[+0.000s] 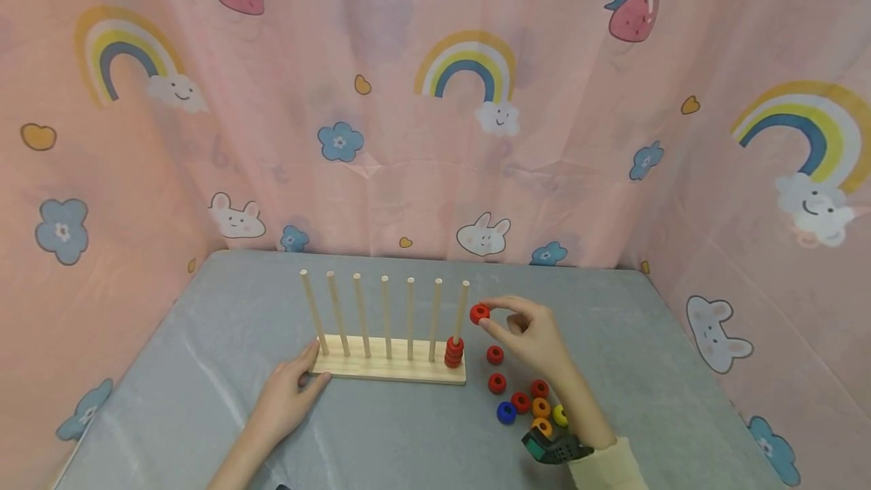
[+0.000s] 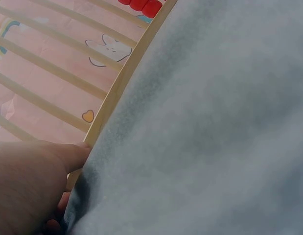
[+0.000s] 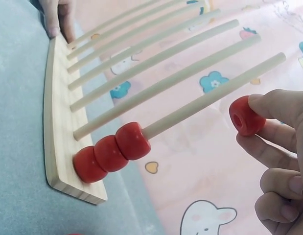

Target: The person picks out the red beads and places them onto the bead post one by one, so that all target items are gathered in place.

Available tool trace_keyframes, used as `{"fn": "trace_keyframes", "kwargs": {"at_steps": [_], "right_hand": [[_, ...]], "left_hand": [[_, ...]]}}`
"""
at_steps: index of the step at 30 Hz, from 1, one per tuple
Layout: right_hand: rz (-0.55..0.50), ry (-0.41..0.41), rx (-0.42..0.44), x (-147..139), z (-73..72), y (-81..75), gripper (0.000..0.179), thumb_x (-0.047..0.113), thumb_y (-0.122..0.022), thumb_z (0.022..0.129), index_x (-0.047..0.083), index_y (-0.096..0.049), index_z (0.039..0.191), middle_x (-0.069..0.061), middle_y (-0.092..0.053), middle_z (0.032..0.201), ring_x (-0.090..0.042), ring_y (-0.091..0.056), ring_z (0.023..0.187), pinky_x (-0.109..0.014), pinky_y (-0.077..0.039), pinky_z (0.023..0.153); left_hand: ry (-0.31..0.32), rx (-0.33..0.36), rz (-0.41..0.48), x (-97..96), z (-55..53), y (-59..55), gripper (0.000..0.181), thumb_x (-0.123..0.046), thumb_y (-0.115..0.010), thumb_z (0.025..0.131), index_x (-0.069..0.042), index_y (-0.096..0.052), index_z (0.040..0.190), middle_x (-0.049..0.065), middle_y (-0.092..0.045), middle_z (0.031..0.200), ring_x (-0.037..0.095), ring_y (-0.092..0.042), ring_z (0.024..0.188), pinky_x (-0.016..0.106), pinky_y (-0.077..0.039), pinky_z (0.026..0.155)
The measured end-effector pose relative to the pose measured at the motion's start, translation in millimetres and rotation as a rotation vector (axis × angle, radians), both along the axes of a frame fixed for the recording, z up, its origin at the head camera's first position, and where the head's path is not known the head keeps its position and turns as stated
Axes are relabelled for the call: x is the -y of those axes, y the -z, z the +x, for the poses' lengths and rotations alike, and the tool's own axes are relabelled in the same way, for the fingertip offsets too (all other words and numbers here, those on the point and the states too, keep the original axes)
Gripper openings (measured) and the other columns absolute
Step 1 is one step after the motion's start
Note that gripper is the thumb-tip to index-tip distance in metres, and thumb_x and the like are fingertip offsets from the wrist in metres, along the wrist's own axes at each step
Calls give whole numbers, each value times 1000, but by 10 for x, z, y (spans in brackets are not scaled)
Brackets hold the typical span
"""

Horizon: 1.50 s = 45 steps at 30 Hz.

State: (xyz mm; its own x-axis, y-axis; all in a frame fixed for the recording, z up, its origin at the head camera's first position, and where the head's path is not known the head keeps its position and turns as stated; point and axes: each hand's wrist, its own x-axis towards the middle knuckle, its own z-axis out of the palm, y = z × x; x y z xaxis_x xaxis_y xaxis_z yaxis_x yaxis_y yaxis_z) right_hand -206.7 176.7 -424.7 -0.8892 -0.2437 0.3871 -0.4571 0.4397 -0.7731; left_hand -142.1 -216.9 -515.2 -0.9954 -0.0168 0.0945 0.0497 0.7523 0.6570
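A wooden peg board (image 1: 391, 371) with a row of several upright pegs stands on the table. My left hand (image 1: 282, 393) holds its left end, with the thumb at the front edge and fingers round the side. Three red beads (image 3: 111, 152) are stacked on the rightmost peg (image 3: 215, 98). Just right of that peg's upper part, my right hand (image 1: 534, 333) pinches another red bead (image 1: 479, 314) between thumb and fingers. The right wrist view shows this bead's hole turned toward the peg, with a gap between them.
Loose beads lie on the grey table right of the board: several red ones (image 1: 497, 383), a blue one (image 1: 506, 412), orange ones (image 1: 540, 407) and a yellow one (image 1: 560, 415), partly under the right forearm. A pink patterned curtain (image 1: 381, 195) hangs behind the table.
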Motion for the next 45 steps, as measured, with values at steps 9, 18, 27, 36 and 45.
{"fn": "trace_keyframes", "kwargs": {"at_steps": [9,18,27,36,45], "right_hand": [[-19,-25,-43,-3,-24,-43,24,10,-85,92,9,-81,115,-5,-70,90,-2,-26,45,-23,-24,44],[-28,-49,-92,5,-46,-127,24,8,-84,92,9,-81,115,-1,-64,82,-1,-25,47,-24,-24,43],[-25,-43,-94,24,-47,-189,24,9,-84,92,10,-81,115,3,-53,72,-2,-26,46,-24,-25,43],[-41,-46,-100,34,-65,-231,24,8,-84,92,10,-81,115,-1,-64,82,-3,-27,46,-24,-25,42],[-51,-76,-155,26,-96,-275,25,5,-84,91,9,-81,116,-3,-69,86,-3,-26,46,-23,-25,41]], "left_hand": [[2,-16,-1,-6,7,-1,67,-21,-76,99,2,-48,156,2,-50,77,17,-38,73,30,-35,67],[1,-34,0,0,16,2,65,-20,-76,99,3,-49,155,25,-59,149,17,-41,74,31,-37,68],[1,-28,4,-2,15,-5,66,-21,-76,100,3,-49,155,23,-72,121,17,-40,74,31,-36,67],[16,-33,1,11,-5,11,66,-22,-76,100,2,-48,156,24,-60,149,16,-40,74,31,-36,68],[23,-59,-10,-16,28,-29,66,-25,-76,100,5,-50,153,24,-53,155,15,-41,74,31,-37,68]]}}
